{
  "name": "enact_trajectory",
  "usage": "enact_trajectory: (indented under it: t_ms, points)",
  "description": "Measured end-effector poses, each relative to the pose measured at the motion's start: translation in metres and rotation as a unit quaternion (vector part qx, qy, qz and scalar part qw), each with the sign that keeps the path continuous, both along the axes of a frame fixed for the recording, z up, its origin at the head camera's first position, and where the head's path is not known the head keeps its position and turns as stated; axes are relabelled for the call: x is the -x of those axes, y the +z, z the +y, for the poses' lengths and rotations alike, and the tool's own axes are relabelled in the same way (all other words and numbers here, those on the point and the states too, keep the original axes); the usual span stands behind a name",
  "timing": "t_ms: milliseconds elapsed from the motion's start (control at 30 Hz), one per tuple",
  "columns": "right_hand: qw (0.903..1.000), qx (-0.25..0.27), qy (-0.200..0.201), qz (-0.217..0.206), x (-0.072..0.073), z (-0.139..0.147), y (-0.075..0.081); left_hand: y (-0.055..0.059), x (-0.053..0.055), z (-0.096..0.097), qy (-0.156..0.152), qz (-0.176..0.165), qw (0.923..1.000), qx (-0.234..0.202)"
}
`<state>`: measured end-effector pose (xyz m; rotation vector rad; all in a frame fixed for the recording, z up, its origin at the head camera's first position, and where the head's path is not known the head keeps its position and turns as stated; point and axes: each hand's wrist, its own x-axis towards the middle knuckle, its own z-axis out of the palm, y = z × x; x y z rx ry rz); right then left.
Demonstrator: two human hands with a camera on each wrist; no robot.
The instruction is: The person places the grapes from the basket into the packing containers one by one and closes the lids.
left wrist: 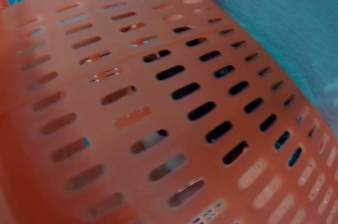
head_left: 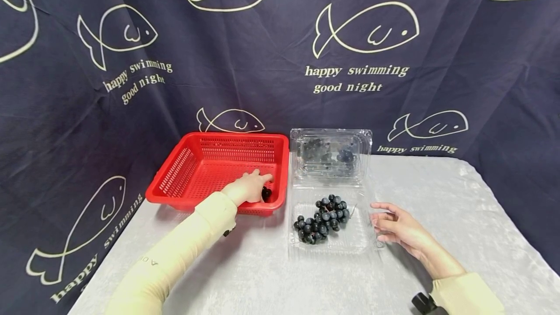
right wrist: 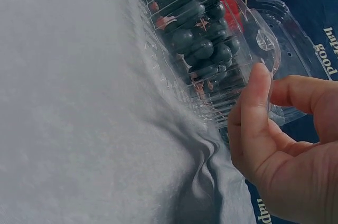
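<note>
My left hand (head_left: 249, 186) reaches into the right side of a red slotted basket (head_left: 175, 193), its fingers spread right beside a few dark grapes (head_left: 266, 193). Part of those grapes is hidden by the hand. Through slots of the basket wall (left wrist: 174, 92), dark shapes show in the left wrist view. A clear plastic clamshell container (head_left: 350, 242) lies with its lid raised, a bunch of dark grapes (head_left: 325, 218) in its base. At the container's right edge is my right hand (head_left: 400, 230); in the right wrist view its thumb and a finger pinch the rim.
The clamshell's ridged lid (head_left: 330, 174) stands at the back, right next to the basket. Behind both hangs a dark blue curtain (head_left: 271, 62) with fish drawings and lettering. A pale grey cloth (head_left: 433, 183) covers the table.
</note>
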<state>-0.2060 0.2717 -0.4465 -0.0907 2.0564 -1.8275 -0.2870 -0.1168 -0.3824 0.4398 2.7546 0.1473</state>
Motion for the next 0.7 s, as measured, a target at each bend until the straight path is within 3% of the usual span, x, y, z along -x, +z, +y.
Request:
enact_trajectory:
  t_ms: [200, 400, 700]
  points:
    - [1.0, 0.006, 0.002, -0.001, 0.0, 0.0, 0.0, -0.007, 0.004, -0.003, 0.005, -0.029, 0.9995, 0.008]
    - [0.9999, 0.01, 0.003, -0.004, 0.0, -0.001, 0.0, -0.016, 0.006, -0.008, 0.029, -0.052, 0.9982, -0.005]
    - [0.9999, 0.008, 0.005, -0.007, 0.001, 0.0, 0.0, -0.02, 0.007, -0.007, 0.058, -0.063, 0.9959, -0.03]
